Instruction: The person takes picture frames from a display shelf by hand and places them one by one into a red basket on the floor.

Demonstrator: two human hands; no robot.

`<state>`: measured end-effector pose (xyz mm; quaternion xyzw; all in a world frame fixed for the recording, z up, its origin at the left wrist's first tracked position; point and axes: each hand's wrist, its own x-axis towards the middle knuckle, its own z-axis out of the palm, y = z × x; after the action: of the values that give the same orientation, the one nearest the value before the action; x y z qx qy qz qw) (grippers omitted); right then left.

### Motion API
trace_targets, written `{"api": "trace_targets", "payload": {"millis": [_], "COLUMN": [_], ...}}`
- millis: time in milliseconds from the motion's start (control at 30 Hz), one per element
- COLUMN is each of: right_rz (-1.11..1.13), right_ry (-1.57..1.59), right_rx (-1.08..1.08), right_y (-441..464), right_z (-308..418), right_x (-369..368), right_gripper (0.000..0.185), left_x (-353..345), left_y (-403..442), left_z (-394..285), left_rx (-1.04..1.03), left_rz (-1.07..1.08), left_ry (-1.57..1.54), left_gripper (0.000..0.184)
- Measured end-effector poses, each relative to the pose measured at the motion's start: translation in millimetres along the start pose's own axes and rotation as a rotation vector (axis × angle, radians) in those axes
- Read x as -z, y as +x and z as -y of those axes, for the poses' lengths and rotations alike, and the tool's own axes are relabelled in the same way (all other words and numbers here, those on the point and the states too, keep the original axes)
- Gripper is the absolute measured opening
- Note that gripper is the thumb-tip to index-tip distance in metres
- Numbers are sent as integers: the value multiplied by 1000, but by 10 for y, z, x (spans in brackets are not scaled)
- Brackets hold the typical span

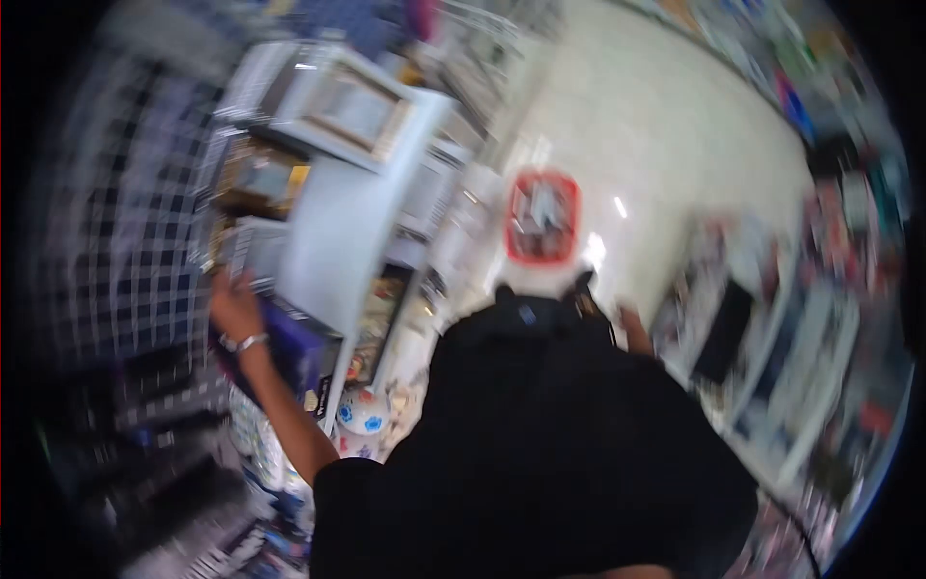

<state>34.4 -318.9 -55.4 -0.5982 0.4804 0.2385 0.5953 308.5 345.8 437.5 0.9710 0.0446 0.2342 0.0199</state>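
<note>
My left hand (236, 311), with a metal bracelet on its wrist, reaches over a white shelf. Its fingers are at the lower edge of a small grey picture frame (258, 249); motion blur hides whether they grip it. Just below the hand lies a dark purple box (299, 352). A gold-edged frame (265, 181) stands behind the grey one. My right hand (633, 330) hangs low at my side, partly covered by my dark clothing, and its fingers cannot be made out.
A larger white-and-gold picture frame (357, 108) is at the far end of the white shelf (333, 227). A red basket (511, 220) with things in it stands on the shiny floor (637, 125). A wire grid (106, 222) rises at left; stocked shelves (815, 372) line the right.
</note>
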Motion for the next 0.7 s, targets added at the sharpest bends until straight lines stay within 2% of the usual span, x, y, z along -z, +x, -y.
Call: {"api": "trace_targets", "payload": {"millis": [33, 67, 100, 133, 233, 300, 367, 400, 433, 500, 533, 600, 633, 667, 700], "right_rz": [-68, -127, -136, -144, -42, 121, 351, 472, 599, 778, 774, 710, 679, 537, 485], "right_ry": [-61, -96, 228, 166, 79, 113, 141, 156, 173, 272, 282, 62, -33, -160, -264], "right_rx": [-42, -105, 91, 85, 124, 223, 306, 336, 379, 387, 378, 501, 564, 670, 714], "right_y": [-95, -198, -284, -402, -555, -895, -1345, -1520, -1656, -1720, -1663, -1515, -1273, -1125, -868], "right_z": [123, 339, 357, 561, 961, 1601, 2151, 2411, 2608, 2757, 2737, 2693, 2549, 2438, 2268], "right_x": [-32, -64, -171, -221, -387, -564, -766, -838, -870, -911, -915, -913, -955, -982, -1006], "right_gripper": [33, 31, 36, 37, 38, 42, 48, 50, 51, 50, 50, 52, 44, 34, 29], "left_x": [232, 371, 510, 631, 696, 496, 75, -263, -547, -1110, -1331, -1805, -2156, -2508, -2750], "left_y": [-14, -51, -81, -103, -221, -317, -446, -552, -641, -859, -964, -1199, -1434, -1638, -1777], "left_z": [-255, -442, -661, -858, -1253, -1695, -2160, -2338, -2554, -2915, -3091, -3315, -3328, -3343, -3373], "left_rx": [41, -51, 14, 92, 120, 264, 252, 192, 205, 99, 74, -38, -52, -72, -50], "left_rz": [42, -56, -27, -11, 7, 188, 446, 589, 730, 855, 940, 1014, 1031, 1042, 1102], "left_ry": [-92, -97, -188, -266, -657, -968, -1011, -1180, -1134, -1115, -1099, -1014, -1087, -1163, -1126], "left_gripper": [27, 27, 28, 28, 33, 29, 32, 31, 28, 28, 29, 29, 29, 28, 28]}}
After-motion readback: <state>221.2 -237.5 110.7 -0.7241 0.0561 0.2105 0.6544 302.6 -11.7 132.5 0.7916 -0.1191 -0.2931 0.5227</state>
